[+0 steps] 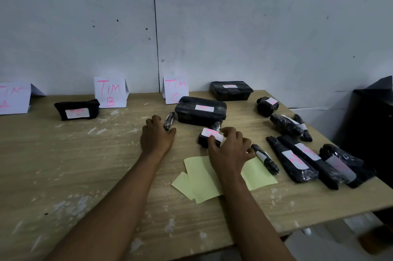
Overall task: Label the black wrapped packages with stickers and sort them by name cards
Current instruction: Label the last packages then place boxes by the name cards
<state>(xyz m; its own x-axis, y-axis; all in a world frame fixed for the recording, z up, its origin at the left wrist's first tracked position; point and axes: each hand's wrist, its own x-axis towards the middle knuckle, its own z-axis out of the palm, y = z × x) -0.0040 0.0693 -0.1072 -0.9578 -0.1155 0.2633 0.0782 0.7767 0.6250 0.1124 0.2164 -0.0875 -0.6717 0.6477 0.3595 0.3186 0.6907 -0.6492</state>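
Nearest me, yellow sheets [204,177] lie on the counter [85,165], likely spent sticker backing. At one o'clock my right hand [230,150] has fingers curled onto the small package [209,138], thumb pressing its white sticker [212,134] flat. At twelve my left hand [157,135] grips a slim roll [169,121]. Beyond stand cards TIM B [110,91] and TIM C [175,90], marking sorting spots.

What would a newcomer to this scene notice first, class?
Three folded white paper cards lettered in pink, such as the one reading TIM B, stand along the wall at the back of the scuffed wooden table. Mid-table, the right hand touches the white sticker on a small black wrapped package, while more labelled black bundles crowd the right side.
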